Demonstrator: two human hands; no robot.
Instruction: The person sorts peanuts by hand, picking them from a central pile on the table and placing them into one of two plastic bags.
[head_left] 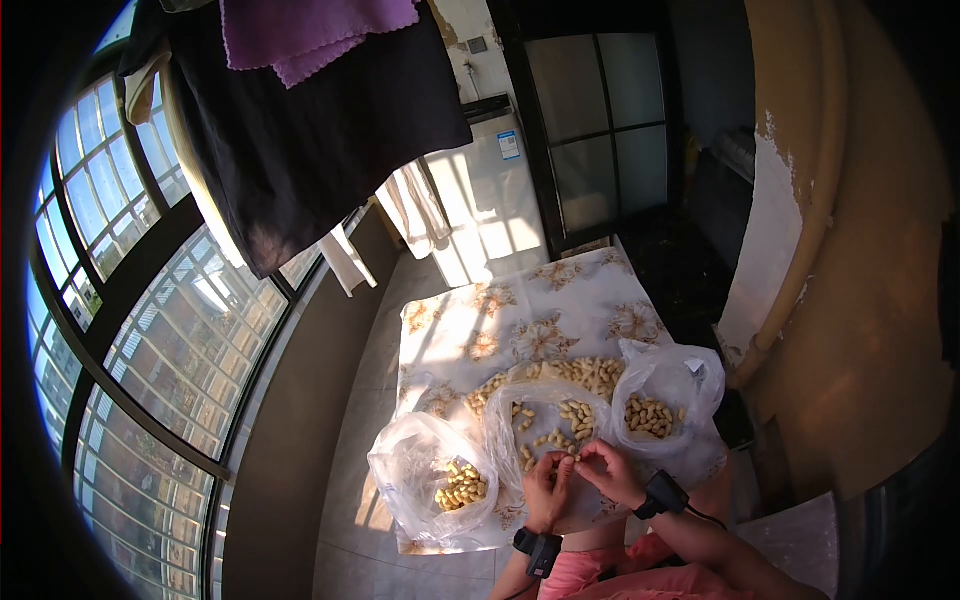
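Observation:
Close together at the near edge of the table, my left hand (547,490) and my right hand (612,474) meet at the fingertips. Both are closed in a pinch on one small peanut (573,456), mostly covered by the fingers. Just beyond them lies the open middle plastic bag (497,425), with peanuts in their shells (578,415) inside it. To the left, another clear bag (400,450) holds a small heap of peanuts (461,487). The right bag (703,375) contains browner-looking peanuts (650,415).
A loose pile of peanuts (590,373) spreads behind the bags on the flowered tablecloth (540,340). Dark clothes (320,130) hang at the upper left, beside barred windows (190,350). A white appliance (490,200) stands past the table; a wall (850,350) is on the right.

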